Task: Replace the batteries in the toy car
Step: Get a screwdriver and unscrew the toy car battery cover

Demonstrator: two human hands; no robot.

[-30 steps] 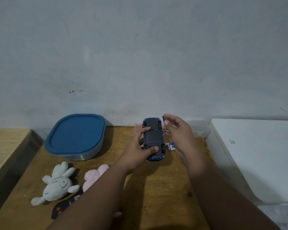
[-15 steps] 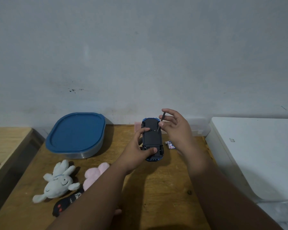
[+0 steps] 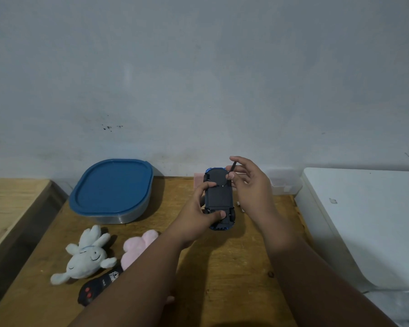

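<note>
Against the pale wall, our wooden bench [image 3: 234,279] carries a blue-lidded container [image 3: 112,187] at the back left, with a white plush toy [image 3: 85,256], a pink plush toy [image 3: 137,247] and a black remote [image 3: 97,286] nearer us. Above the bench's middle, our left hand [image 3: 196,215] clamps the toy car [image 3: 219,201] belly-up, thumb on its near end. Our right hand [image 3: 250,187] pinches a thin dark tool [image 3: 232,166] over the car's far end. Small bits [image 3: 240,207] lie just beside the car, too blurred to name.
</note>
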